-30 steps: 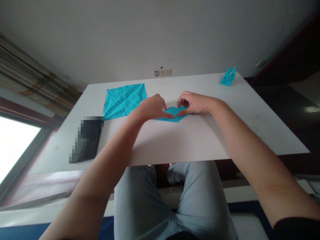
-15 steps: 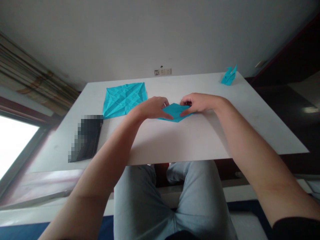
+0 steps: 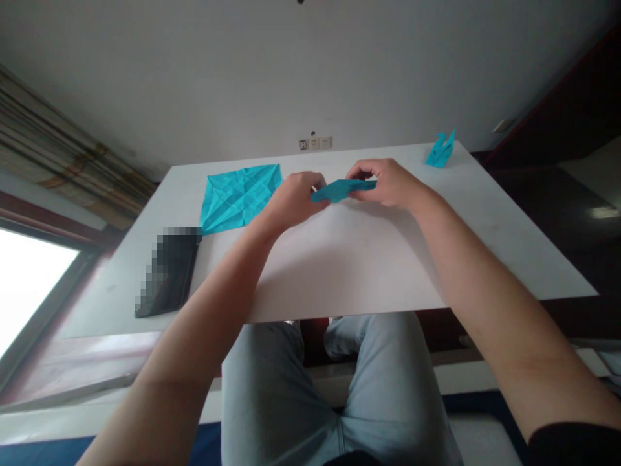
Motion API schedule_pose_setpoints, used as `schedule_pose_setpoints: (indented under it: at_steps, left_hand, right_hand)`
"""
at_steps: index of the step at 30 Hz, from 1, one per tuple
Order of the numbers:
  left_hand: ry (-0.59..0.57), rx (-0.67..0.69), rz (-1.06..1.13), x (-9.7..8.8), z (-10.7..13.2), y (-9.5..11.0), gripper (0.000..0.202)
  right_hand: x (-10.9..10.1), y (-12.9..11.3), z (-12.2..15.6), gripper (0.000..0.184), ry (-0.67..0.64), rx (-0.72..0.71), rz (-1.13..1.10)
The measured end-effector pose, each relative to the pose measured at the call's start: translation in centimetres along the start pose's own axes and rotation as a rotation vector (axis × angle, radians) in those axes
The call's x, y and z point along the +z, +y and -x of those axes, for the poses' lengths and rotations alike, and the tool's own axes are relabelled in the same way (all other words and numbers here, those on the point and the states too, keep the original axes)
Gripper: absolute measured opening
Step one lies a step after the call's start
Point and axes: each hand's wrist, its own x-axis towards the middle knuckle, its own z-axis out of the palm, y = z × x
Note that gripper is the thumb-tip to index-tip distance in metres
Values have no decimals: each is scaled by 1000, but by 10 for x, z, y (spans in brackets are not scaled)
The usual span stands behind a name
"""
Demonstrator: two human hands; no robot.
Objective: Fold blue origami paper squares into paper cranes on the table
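Note:
Between my two hands is a folded piece of blue origami paper [image 3: 336,190], held up over the white table and seen nearly edge-on. My left hand [image 3: 301,197] pinches its left end, thumb below and fingers behind. On the other side, my right hand [image 3: 381,183] grips the right end between thumb and fingers. Some fingertips of both hands are hidden behind the paper. A creased, unfolded blue sheet [image 3: 242,194] lies flat to the left, partly behind my left hand.
A blue origami crane [image 3: 440,152] stands near the table's far right corner. A dark flat device [image 3: 172,278], partly blurred out, lies at the left. The white table [image 3: 349,278] reaches almost to the wall with sockets [image 3: 314,142]; its front edge runs above my knees.
Both hands have lifted the folded paper up and away from me. The paper has tilted, so its face shows as a thinner strip.

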Motion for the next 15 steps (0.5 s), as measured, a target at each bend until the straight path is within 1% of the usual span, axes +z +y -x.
schedule_pose_setpoints:
  at_steps: [2,4,6,7,9,11,15]
  left_hand:
    - [99,32,-16,1,-1,3,16]
    - [122,59,-38,3,-1,5,24]
    - [82,69,-61,6,-1,5,28]
    - [52,68,-68,8,-1,4,28]
    - [-3,66,-75,11,-1,1,28]
    - [-31,62,-74,13,0,-4,27]
    - [-76,77,-50,13,1,-10,28]
  right_hand:
    - [0,0,-2,27,65,-49,107]
    - [2,3,-3,24,76,-73,200]
    - [6,10,-3,25,47,-79,252]
    - [7,13,-3,25,13,-82,258]
    - [10,20,-2,24,-71,-90,242]
    - [12,24,-1,23,-126,-99,214]
    - [11,25,0,19,-135,-105,176]
